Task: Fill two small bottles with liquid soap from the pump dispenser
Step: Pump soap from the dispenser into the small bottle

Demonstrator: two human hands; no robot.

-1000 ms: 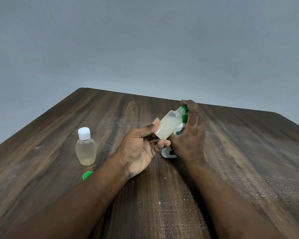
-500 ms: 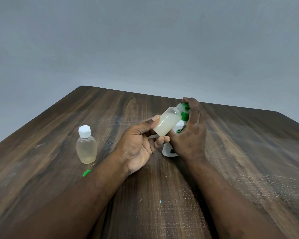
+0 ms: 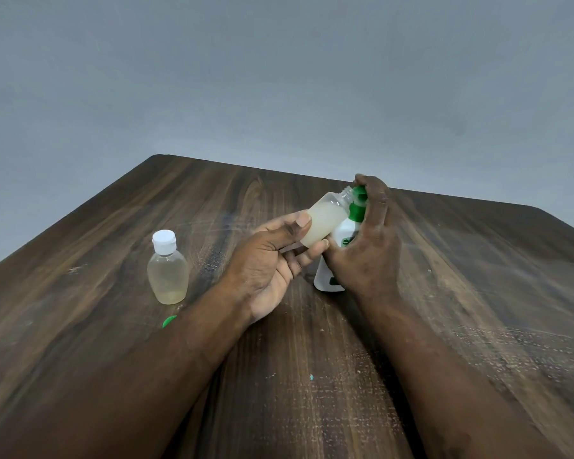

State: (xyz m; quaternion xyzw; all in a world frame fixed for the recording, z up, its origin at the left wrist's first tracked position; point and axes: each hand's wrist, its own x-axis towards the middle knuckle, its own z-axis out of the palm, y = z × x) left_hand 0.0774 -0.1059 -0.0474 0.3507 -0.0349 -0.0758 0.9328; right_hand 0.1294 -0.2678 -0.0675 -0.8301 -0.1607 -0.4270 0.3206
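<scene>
My left hand (image 3: 272, 260) grips a small uncapped bottle (image 3: 325, 220) of cloudy pale liquid, tilted with its threaded mouth against the green pump head (image 3: 358, 202). The white pump dispenser (image 3: 337, 250) stands on the table, mostly hidden behind my right hand (image 3: 368, 243). That hand wraps round the dispenser, its fingers curled over the top of the pump. A second small bottle (image 3: 168, 270) with a white cap stands upright to the left, holding clear yellowish liquid.
A small green cap (image 3: 169, 321) lies on the dark wooden table (image 3: 478, 293) just in front of the capped bottle, partly hidden by my left forearm. The table's far edge meets a plain grey wall.
The pump head has risen a little under my right fingers, and the tilted bottle has lifted slightly with it. The capped bottle has not moved.
</scene>
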